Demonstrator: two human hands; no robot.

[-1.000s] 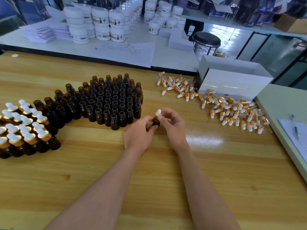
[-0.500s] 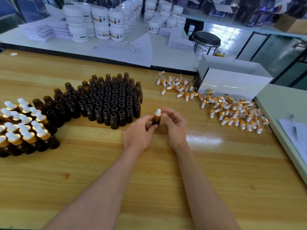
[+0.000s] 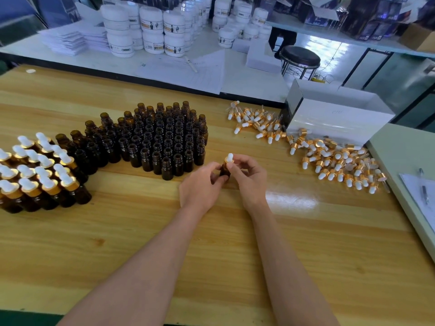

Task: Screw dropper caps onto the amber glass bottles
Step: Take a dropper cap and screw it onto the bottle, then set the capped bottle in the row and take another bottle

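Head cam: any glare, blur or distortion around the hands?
Head view: bright glare patch on the table, just right of the right hand; head view: bottle and cap fairly sharp; head view: wide-angle bowing toward the frame edges, far boxes soft.

I am working with my left hand [image 3: 199, 187] and my right hand [image 3: 250, 178] bare. My left forearm [image 3: 146, 267] and right forearm [image 3: 289, 267] are showing bare too, slim and smooth, running uncovered from the wrists to where the bottom edge is cutting them off.
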